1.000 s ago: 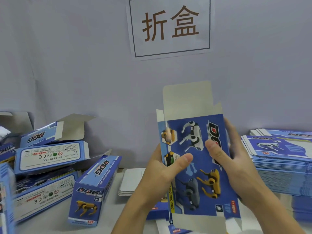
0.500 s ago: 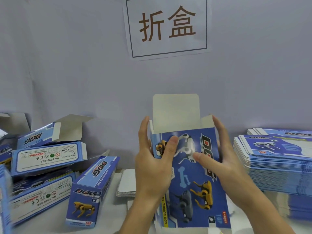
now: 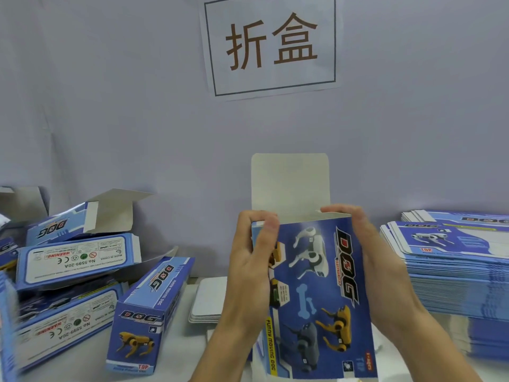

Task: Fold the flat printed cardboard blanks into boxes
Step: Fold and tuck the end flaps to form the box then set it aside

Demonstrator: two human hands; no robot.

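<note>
Both hands now higher on the box, fingertips curled over its top corners, seemingly.

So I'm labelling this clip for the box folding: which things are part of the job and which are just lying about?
Part of the job:
- blue printed cardboard box in left hand and right hand, top flap up
- stack of flat blue blanks
- folded blue boxes

Lying about:
- white wall sign
- white cards

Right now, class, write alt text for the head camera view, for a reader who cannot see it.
Two hands, left hand and right hand, grip the top corners of a blue toy-dog box, its plain top flap standing open. Folded boxes lie piled at left, a stack of flat blanks at right.
</note>
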